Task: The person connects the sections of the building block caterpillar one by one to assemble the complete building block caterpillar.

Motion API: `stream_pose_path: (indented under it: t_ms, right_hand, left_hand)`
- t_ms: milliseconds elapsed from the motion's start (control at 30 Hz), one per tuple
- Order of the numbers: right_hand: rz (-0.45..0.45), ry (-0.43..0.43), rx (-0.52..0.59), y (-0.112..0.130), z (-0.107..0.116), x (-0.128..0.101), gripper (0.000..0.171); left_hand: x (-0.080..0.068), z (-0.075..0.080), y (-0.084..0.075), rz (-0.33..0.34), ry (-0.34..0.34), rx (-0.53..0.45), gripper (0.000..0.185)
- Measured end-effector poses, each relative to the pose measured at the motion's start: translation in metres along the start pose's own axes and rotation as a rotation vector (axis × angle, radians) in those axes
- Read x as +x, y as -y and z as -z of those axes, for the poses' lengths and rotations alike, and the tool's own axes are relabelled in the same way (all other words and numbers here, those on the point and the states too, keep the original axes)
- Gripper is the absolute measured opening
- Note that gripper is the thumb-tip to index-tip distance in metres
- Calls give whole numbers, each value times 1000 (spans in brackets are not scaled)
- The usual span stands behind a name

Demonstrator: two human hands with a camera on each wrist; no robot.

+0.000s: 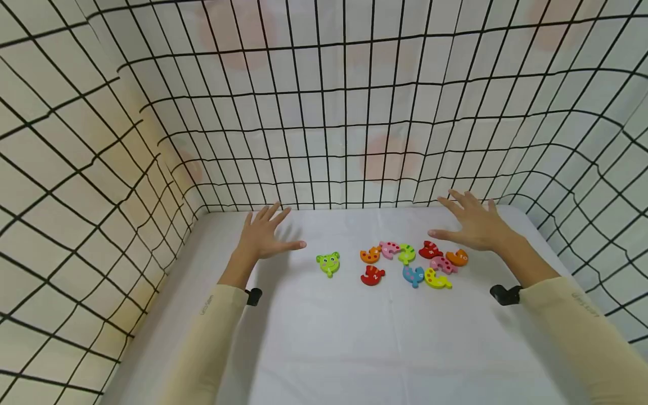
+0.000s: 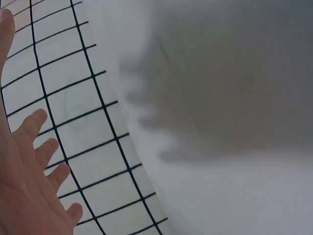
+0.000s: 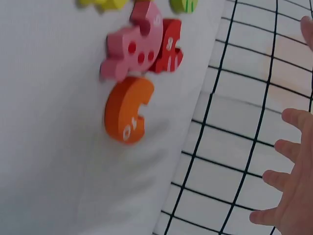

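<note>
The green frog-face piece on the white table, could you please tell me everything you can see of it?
The green frog-face piece is a flat, lime-green cut-out, seemingly painted wood, with two eyes, a mouth and a small stub at its lower edge. It lies flat, face up, on the white table, alone and apart from the other pieces. Nothing touches it; the left hand is nearest.

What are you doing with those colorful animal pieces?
A person holds both hands open above a white table. The left hand hovers near a green frog piece. The right hand hovers over a cluster of curved, dotted puzzle pieces, nearest an orange one. Neither hand holds anything. A grid-patterned cloth walls the table in.
</note>
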State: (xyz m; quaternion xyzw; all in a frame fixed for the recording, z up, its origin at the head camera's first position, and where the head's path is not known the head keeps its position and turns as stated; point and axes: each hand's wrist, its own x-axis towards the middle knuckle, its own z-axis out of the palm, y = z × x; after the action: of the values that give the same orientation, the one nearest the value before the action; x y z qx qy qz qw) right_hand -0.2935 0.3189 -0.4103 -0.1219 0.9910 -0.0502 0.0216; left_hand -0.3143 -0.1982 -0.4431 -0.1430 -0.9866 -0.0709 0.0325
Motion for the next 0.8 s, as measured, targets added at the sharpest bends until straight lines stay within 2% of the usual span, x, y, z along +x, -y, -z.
stream_pose_path:
  t_ms: [167,400,533,667,800]
  right_hand:
    - [36,-21,29,16,-9,0,101]
    - [46,-2,127,36,-36,2,93]
    - [47,12,193,50,-51,0,90]
    - [87,6,256,68,-63,-1,85]
    - [103,5,308,81,-74,-4,79]
  left_hand:
    - [-4,-11,-13,-41,-14,-52,102]
    - [-6,-32,-33,-100,-30,-139,70]
    - [-6,-45,-45,-176,10,-223,53]
    - [-8,-53,-55,-222,70,-339,42]
    - [-11,-58,-63,-258,101,-433,35]
